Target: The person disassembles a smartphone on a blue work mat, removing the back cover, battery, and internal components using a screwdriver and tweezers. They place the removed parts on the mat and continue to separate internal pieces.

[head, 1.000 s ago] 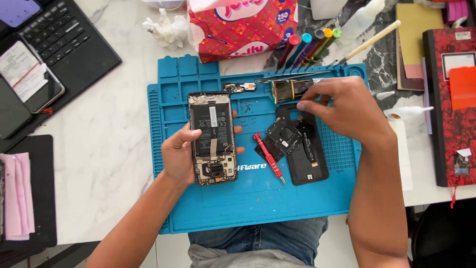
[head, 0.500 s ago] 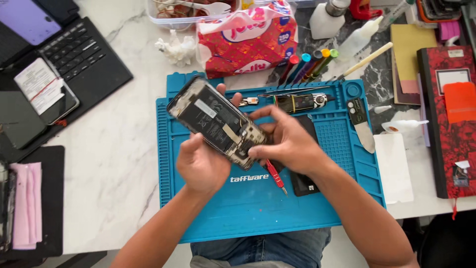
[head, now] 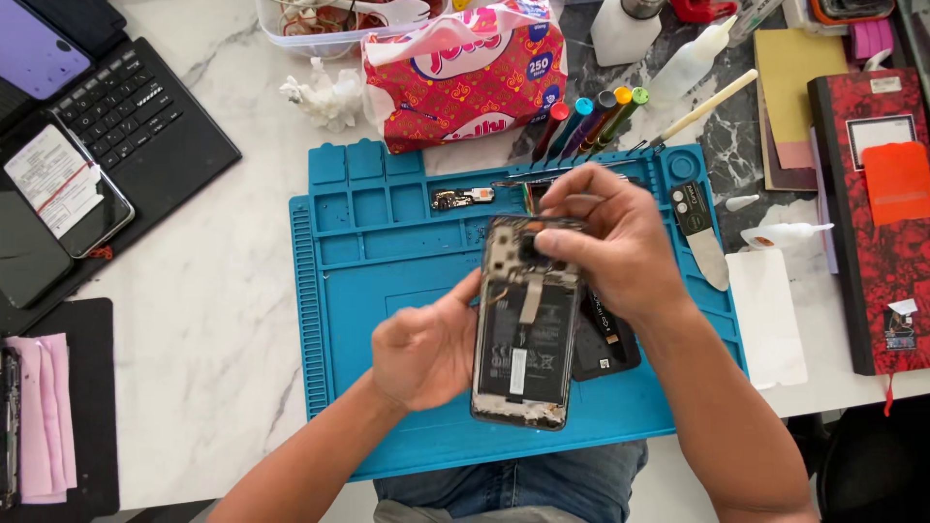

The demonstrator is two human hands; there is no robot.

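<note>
An opened phone with its back cover off, battery and circuit parts showing, is held upright over a blue work mat. My left hand grips its left edge from below. My right hand rests on the phone's top end, fingertips pinched on a small black part near the camera area. A black back cover lies on the mat under my right wrist. A small circuit board lies in a tray slot at the mat's top.
A red tissue pack and coloured screwdrivers sit behind the mat. A laptop and a phone are at the left, a red notebook at the right, a metal spatula tool by the mat's right edge.
The phone has turned from lying tilted across the mat to upright, top end away from me. My right hand moved from its lower side up to its top end.
</note>
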